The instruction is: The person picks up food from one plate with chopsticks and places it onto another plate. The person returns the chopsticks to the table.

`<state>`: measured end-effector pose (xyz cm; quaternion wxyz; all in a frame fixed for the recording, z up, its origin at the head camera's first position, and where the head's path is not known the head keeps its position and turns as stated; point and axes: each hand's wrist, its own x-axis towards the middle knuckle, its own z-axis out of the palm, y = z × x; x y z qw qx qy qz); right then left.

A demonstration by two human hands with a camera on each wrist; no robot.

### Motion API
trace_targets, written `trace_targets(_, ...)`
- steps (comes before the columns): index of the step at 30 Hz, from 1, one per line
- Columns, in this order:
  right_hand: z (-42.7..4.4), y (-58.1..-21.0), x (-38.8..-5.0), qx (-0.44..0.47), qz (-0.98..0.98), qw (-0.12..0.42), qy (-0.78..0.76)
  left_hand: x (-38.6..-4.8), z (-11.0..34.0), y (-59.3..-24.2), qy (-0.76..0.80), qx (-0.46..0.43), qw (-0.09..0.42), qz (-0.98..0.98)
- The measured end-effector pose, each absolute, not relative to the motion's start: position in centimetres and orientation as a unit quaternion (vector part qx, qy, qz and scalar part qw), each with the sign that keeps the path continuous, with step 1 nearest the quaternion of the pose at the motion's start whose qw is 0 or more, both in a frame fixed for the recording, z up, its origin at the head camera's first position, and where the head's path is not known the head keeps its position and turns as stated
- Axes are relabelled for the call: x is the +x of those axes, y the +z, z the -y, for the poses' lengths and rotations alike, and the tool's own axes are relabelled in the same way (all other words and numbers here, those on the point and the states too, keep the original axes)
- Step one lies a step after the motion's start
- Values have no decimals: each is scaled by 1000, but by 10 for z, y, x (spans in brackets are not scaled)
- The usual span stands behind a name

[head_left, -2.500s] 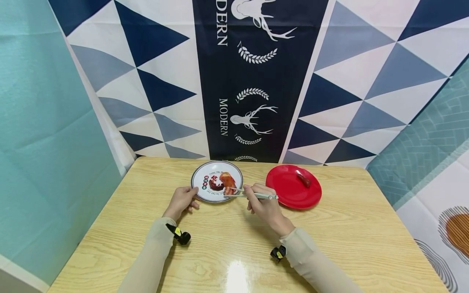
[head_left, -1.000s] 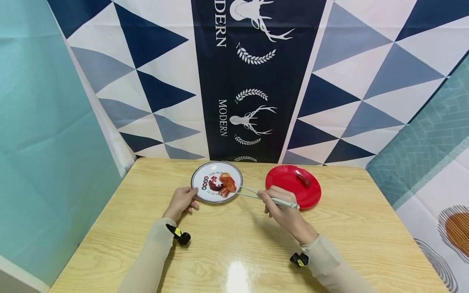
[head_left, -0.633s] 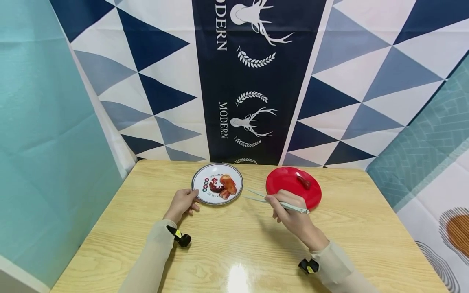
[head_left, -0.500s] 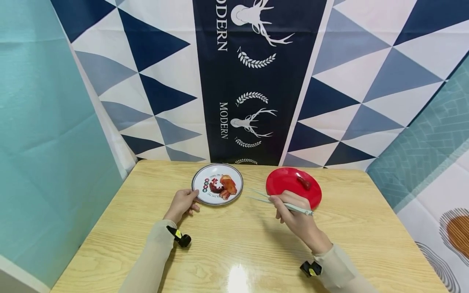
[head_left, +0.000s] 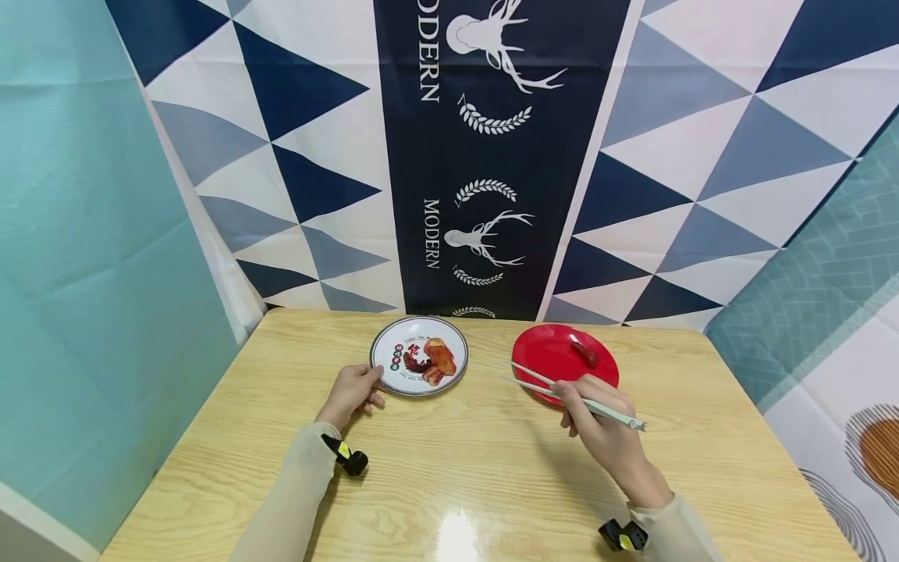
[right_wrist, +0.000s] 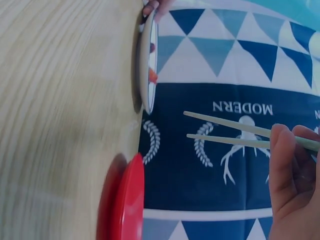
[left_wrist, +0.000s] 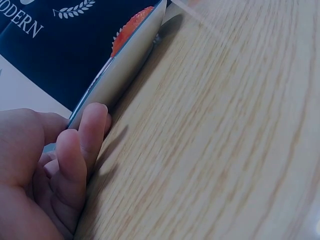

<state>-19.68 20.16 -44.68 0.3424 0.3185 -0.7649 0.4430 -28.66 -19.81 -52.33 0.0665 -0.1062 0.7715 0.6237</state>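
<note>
My left hand (head_left: pixel 349 394) pinches the near-left rim of a white plate (head_left: pixel 385 343) with a dark edge and printed lettering; the left wrist view shows the thumb above and fingers below. On this plate lie a glossy orange-brown food piece (head_left: pixel 440 357), a small striped reddish piece (head_left: pixel 432 375) and a dark red curled piece (head_left: pixel 417 364). My right hand (head_left: pixel 607 433) holds pale green chopsticks (right_wrist: pixel 227 122), their tips apart with nothing between them. They hang over the left part of a red plate (head_left: pixel 541 351), which bears one dark red elongated piece (head_left: pixel 584 353).
Both plates sit toward the back of a light wood table (head_left: pixel 421 468). Behind it hangs a patterned cloth (head_left: pixel 485 156) with triangles and deer heads. A teal cloth (head_left: pixel 105 273) covers the left side. Each wrist wears a small black camera (head_left: pixel 351 460).
The chopsticks have left the food on the white plate. My right hand has carried them rightward and toward me, over to the red plate. My left hand stays on the white plate's rim.
</note>
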Motion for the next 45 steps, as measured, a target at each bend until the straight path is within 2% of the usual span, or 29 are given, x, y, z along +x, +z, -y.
trace_targets(12,-225,-430,-170,237,796,342,440,-288,198,-524,617,-107,67,-777)
trace_targets(17,-239,-436,-167,196,812,336,435,-288,199,-525,614,-107,68,-779)
trace_targets(22,-258,-451,-175,185,813,351,427,-287,201,-527,620,-107,68,-774)
trace_targets(29,-264,-444,-167,158,804,363,444,-287,200,-528,623,-107,71,-772)
trace_targets(33,-276,-452,-170,133,804,368,447,-288,199,-526,623,-108,75,-771)
trace_targets(45,-290,-453,-169,105,792,425,426,-286,200,-528,608,-106,71,-783)
